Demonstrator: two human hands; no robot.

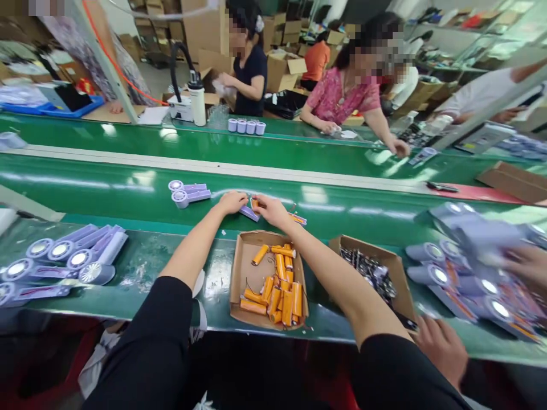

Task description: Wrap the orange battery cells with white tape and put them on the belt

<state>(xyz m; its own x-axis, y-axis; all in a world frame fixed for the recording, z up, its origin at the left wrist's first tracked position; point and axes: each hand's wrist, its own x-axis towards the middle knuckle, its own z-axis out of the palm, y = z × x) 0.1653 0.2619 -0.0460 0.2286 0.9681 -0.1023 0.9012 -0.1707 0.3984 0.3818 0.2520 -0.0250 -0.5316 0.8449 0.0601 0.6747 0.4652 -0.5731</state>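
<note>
Both my hands meet over the green belt, just beyond the box of batteries. My right hand pinches an orange battery at its fingertips. Close by on the left, my left hand has its fingers bent together at a lilac fan handle; most of that fan is hidden under the hands. Another lilac handle with orange inside lies right of my right hand. Below my forearms, a cardboard box holds several orange batteries with thin wires.
Lilac fans lie left and right; another person's hand blurs over the right pile. A box of metal parts stands right of my forearm, near a person's hand. Two fans sit beyond on the belt.
</note>
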